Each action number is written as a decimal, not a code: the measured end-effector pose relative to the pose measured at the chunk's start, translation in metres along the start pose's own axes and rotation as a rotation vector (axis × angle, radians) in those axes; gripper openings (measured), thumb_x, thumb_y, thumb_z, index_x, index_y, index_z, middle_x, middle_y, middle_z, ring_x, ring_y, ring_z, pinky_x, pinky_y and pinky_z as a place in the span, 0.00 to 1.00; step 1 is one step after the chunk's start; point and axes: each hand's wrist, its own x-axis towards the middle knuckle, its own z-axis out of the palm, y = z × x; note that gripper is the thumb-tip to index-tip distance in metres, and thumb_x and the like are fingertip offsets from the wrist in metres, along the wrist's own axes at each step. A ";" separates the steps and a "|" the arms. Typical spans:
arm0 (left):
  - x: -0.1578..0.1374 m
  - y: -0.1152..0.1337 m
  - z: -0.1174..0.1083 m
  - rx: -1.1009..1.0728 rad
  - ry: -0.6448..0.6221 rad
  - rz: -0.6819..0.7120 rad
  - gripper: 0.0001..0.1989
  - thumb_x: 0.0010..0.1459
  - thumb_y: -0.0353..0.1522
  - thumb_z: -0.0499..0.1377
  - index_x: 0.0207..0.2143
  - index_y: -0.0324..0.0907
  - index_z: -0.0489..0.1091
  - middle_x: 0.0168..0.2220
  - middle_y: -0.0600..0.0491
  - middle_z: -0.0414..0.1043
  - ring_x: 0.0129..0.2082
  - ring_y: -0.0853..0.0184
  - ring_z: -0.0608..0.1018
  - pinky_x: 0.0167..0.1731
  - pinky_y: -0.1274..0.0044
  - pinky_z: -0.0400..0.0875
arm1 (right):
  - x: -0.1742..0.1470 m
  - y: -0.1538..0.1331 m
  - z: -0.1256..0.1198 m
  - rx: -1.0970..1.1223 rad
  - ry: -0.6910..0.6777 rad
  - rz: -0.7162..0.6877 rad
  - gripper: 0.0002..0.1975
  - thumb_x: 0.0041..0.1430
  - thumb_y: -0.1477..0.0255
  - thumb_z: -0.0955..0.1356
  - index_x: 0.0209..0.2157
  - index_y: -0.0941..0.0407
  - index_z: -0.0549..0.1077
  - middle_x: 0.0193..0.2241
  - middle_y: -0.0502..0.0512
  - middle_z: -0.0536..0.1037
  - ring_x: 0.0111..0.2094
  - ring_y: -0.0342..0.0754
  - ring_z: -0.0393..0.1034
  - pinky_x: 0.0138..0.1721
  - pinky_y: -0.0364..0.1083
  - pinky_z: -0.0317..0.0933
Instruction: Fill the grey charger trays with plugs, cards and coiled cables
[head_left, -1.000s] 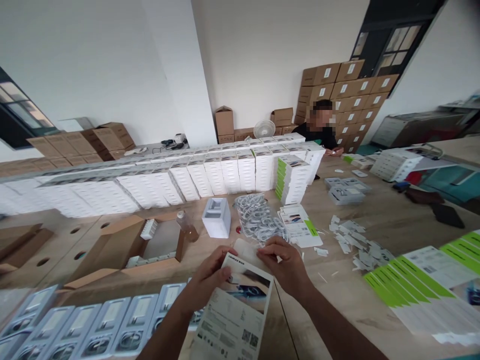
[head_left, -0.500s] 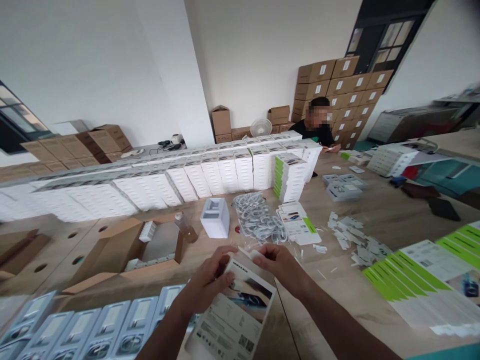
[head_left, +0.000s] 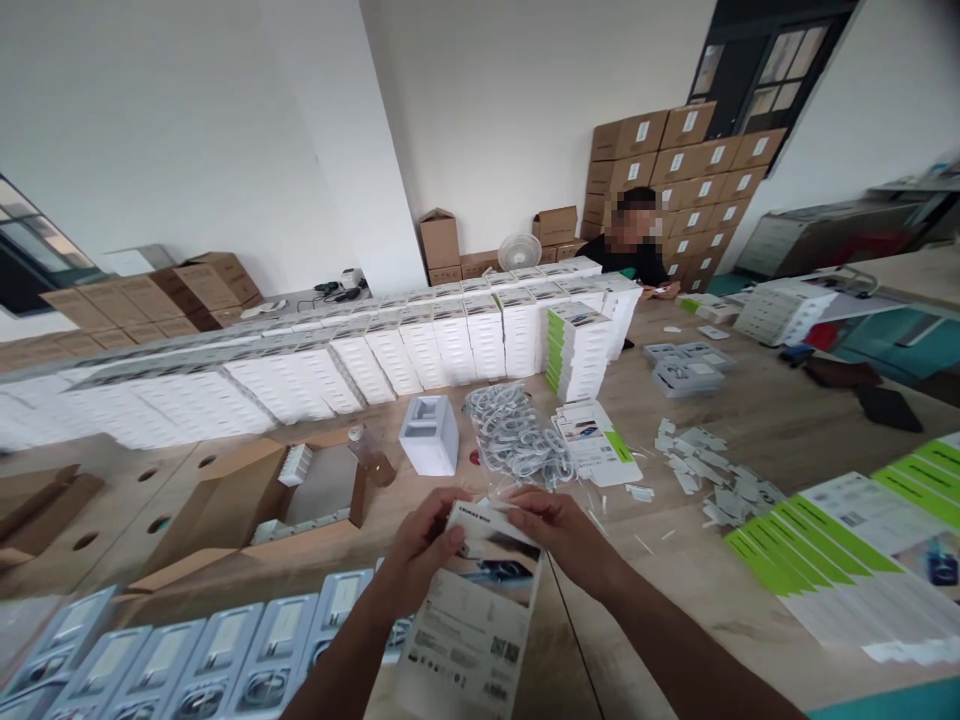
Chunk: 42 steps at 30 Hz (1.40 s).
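Observation:
A white printed packaging box [head_left: 469,640] is held between my two hands, its side with text, QR codes and a device picture facing up. My left hand [head_left: 426,548] grips its upper left edge, thumb on the printed face. My right hand [head_left: 556,528] is closed at the upper right corner, fingers at the top end; the flap there is mostly hidden by them. Beyond the hands lie a heap of bagged white cables [head_left: 517,435] and a stack of light-coloured trays [head_left: 429,437]. Blue-grey trays [head_left: 225,660] with chargers and coiled cables line the table's near left.
Long rows of white boxes [head_left: 450,345] stand across the table. An open carton [head_left: 322,490] and a bottle [head_left: 371,455] are at left. Flat green-and-white sleeves [head_left: 832,560] and small white pieces [head_left: 712,470] lie at right. A co-worker [head_left: 630,245] sits at the far side.
The box has turned slightly more upright in my hands. My right fingers have shifted along its top end, and the white flap seen between them is now mostly covered.

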 end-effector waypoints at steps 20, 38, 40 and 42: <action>-0.204 -0.091 -0.086 -0.213 0.977 -0.365 0.23 0.46 0.35 0.69 0.44 0.46 0.67 0.36 0.56 0.75 0.33 0.67 0.77 0.30 0.80 0.71 | 0.047 0.154 0.068 -0.634 -0.391 0.121 0.31 0.51 0.70 0.69 0.58 0.57 0.65 0.57 0.65 0.68 0.58 0.58 0.61 0.58 0.57 0.55; -0.211 -0.152 -0.016 -1.223 1.049 -0.316 0.21 0.55 0.27 0.62 0.51 0.49 0.71 0.48 0.50 0.78 0.50 0.56 0.77 0.55 0.61 0.70 | 0.038 0.167 0.066 -0.907 0.023 0.272 0.45 0.44 0.65 0.69 0.63 0.59 0.53 0.48 0.66 0.70 0.49 0.61 0.66 0.51 0.56 0.62; -0.189 -0.150 -0.011 -1.244 0.970 -0.300 0.18 0.55 0.27 0.63 0.49 0.48 0.73 0.47 0.50 0.78 0.50 0.56 0.77 0.55 0.61 0.70 | 0.037 0.151 0.071 -0.956 0.063 0.231 0.45 0.43 0.65 0.70 0.63 0.58 0.54 0.49 0.66 0.69 0.51 0.62 0.64 0.52 0.57 0.60; -0.169 -0.149 -0.007 -1.248 0.904 -0.285 0.18 0.54 0.27 0.64 0.48 0.47 0.73 0.47 0.50 0.78 0.51 0.56 0.76 0.55 0.62 0.70 | 0.035 0.136 0.076 -1.029 0.117 0.223 0.44 0.43 0.66 0.71 0.63 0.58 0.55 0.51 0.68 0.68 0.53 0.64 0.63 0.53 0.58 0.58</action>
